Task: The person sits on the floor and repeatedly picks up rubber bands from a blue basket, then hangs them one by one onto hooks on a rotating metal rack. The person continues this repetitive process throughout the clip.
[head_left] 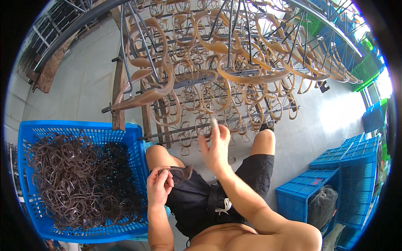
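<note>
My left hand is closed on a dark brown, curved loop-shaped piece, held above my left thigh beside the blue basket. My right hand is raised with its fingers apart in front of the rack's lower rods; its fingertips are blurred, and I cannot tell whether a small pale thing is at them. Tan, translucent loop-shaped pieces hang in rows on the rack's metal rods. At the left, a blue plastic basket holds a large tangled heap of dark brown loop-shaped pieces.
The rack's rusty upright stands at the basket's far edge. A curved metal rim with hooked prongs arches over the top. Blue plastic crates stand at the right, one holding a black plastic bag. Green crates are at the far right.
</note>
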Tool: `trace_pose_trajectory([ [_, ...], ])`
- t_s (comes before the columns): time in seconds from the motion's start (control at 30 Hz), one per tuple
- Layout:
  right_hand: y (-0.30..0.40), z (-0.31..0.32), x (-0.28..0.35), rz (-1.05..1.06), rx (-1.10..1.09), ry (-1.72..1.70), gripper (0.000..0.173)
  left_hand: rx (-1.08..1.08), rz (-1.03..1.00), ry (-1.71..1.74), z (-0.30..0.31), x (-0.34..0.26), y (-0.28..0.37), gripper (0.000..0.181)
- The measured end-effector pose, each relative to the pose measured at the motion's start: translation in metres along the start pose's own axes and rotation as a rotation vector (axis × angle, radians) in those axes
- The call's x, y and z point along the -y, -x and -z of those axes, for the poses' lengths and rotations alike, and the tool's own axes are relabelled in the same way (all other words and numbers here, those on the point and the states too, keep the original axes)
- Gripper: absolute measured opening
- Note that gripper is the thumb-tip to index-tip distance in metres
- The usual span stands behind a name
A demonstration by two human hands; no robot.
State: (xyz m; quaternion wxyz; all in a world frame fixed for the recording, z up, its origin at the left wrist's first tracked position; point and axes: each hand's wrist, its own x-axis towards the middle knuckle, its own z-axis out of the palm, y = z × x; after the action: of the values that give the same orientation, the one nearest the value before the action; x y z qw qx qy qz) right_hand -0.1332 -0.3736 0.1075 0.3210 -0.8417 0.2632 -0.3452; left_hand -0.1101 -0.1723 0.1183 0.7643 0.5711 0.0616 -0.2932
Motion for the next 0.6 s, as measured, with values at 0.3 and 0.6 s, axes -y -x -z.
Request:
trace_pose_trajectory([
  [0.3,0.022,0.015,0.009,-0.241,0.885,-0.9,0.02,0.12,-0.031,0.243,-0.02,-0.032,-0.049,0.022],
  [0.6,0.044,-0.028,0.029,-0.198,0.35,-0.584,0.037,-0.085,-0.657,-0.74,-0.024,0.014,-0.04,0.018],
])
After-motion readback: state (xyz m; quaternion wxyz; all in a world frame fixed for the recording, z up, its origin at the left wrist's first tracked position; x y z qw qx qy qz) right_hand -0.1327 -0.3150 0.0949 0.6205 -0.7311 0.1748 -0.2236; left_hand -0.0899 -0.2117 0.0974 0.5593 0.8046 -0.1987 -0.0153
